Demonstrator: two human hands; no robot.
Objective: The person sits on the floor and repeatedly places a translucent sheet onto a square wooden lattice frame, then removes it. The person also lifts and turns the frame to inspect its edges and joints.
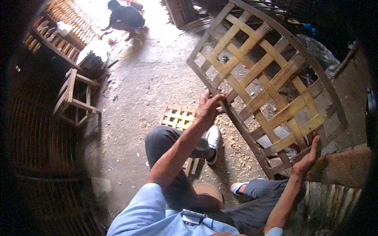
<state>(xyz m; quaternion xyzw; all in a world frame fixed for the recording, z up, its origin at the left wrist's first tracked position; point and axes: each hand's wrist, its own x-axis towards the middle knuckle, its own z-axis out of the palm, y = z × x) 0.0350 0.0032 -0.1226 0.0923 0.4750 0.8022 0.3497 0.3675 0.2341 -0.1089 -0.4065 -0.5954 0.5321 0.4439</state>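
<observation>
A large wooden lattice panel (290, 71), with yellowish slats woven crosswise inside a darker frame, is held up at a tilt on the right. My left hand (208, 105) is closed on the frame's near-left edge, thumb over the wood. Lower right, my right hand (307, 159) supports the panel's bottom corner with its thumb up along the outside; the other fingers are partly hidden behind the wood. A smaller woven lattice piece (179, 118) lies on the ground beyond my left knee.
A wooden stool frame (78, 96) stands at the left, near a shelf with stacked wooden pieces (51, 35). Wood shavings (232, 151) litter the dirt floor. Another person (125, 17) crouches at the bright far end. Corrugated sheet (330, 204) lies by my right leg.
</observation>
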